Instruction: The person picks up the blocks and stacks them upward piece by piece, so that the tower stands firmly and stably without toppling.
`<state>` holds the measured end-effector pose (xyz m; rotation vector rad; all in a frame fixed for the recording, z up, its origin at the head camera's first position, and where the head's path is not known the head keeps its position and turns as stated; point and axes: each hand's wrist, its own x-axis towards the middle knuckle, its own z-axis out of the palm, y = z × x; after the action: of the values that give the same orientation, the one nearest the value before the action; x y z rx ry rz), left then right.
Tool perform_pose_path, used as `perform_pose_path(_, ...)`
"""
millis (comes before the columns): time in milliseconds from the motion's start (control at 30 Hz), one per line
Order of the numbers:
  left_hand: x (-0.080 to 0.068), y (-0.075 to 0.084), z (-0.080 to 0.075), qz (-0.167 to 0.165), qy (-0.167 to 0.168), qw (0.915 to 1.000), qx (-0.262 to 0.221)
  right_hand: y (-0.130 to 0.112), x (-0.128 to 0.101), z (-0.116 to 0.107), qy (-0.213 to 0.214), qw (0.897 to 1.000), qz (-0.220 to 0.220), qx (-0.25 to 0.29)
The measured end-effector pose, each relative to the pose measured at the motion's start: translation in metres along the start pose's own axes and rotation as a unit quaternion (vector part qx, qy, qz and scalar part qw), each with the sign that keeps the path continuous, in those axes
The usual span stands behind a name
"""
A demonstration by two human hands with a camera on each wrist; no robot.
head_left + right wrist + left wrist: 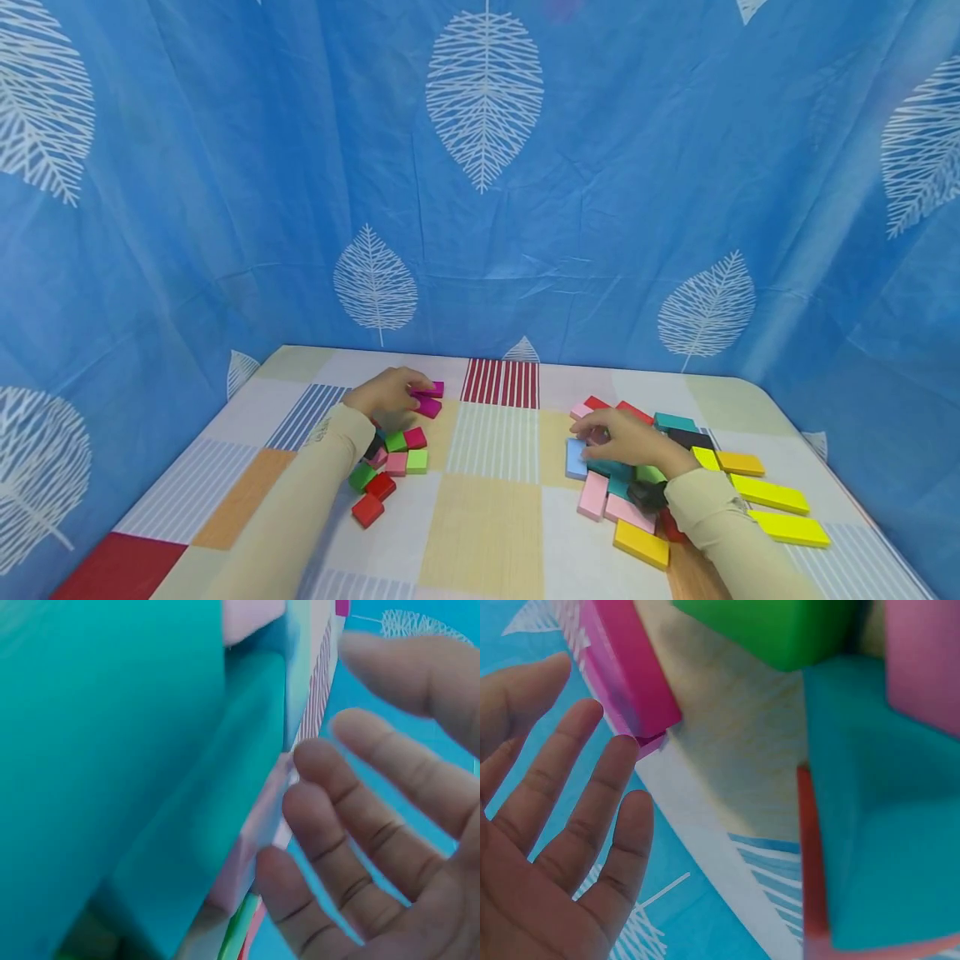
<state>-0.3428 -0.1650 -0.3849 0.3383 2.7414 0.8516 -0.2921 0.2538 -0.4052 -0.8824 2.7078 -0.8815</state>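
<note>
At the left, my left hand (390, 392) reaches over to two magenta blocks (429, 407), its fingertips right at their near ends. In the left wrist view the left fingers (585, 817) look loosely extended, thumb apart from them, beside a magenta block (634, 667). My right hand (618, 437) hovers over a pile of coloured blocks, close to a light blue block (576, 458) and a teal block (609, 468). Its fingers (360, 795) are spread and slightly bent in the right wrist view, with nothing between them and the thumb.
Below my left hand lies a cluster of small cubes, including red (367, 510), pink (396, 463) and light green (417, 461) ones. Around the right pile are an orange-yellow block (641, 544) and long yellow blocks (789, 528). A blue leaf-print curtain (480, 233) encloses the patchwork-covered table (487, 525).
</note>
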Motion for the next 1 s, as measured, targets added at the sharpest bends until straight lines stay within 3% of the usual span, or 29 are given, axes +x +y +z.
perform_pose_path(100, 0.005, -0.001, 0.004, -0.030, -0.002, 0.9995, -0.008, -0.005, 0.002, 0.001, -0.008, 1.000, 0.020, -0.018)
perform_pose_path(333, 0.010, 0.003, 0.008, -0.024, -0.008, 0.9992, 0.030, -0.016, 0.007, 0.004, -0.024, 0.997, 0.052, -0.042)
perform_pose_path(467, 0.009, 0.010, 0.011, -0.042, -0.017, 0.9978, 0.048, -0.023, 0.014, 0.011, -0.030, 0.996, 0.066, -0.050)
perform_pose_path(533, 0.008, 0.014, 0.013, -0.054, -0.027, 0.9968, 0.051, -0.028, 0.019, 0.015, -0.036, 0.995, 0.077, -0.050)
perform_pose_path(633, 0.007, 0.022, 0.014, -0.038, -0.039, 0.9958, 0.073, -0.036, 0.024, 0.022, -0.045, 0.993, 0.098, -0.050)
perform_pose_path(733, 0.008, 0.028, 0.015, -0.031, -0.060, 0.9958, 0.062, -0.043, 0.027, 0.027, -0.045, 0.989, 0.129, -0.051)
perform_pose_path(867, 0.011, 0.033, 0.018, -0.049, -0.102, 0.9933, 0.026, -0.048, 0.028, 0.031, -0.036, 0.986, 0.152, -0.052)
perform_pose_path(1000, 0.016, 0.036, 0.021, -0.036, -0.115, 0.9918, 0.044, -0.051, 0.031, 0.036, -0.023, 0.986, 0.159, -0.046)
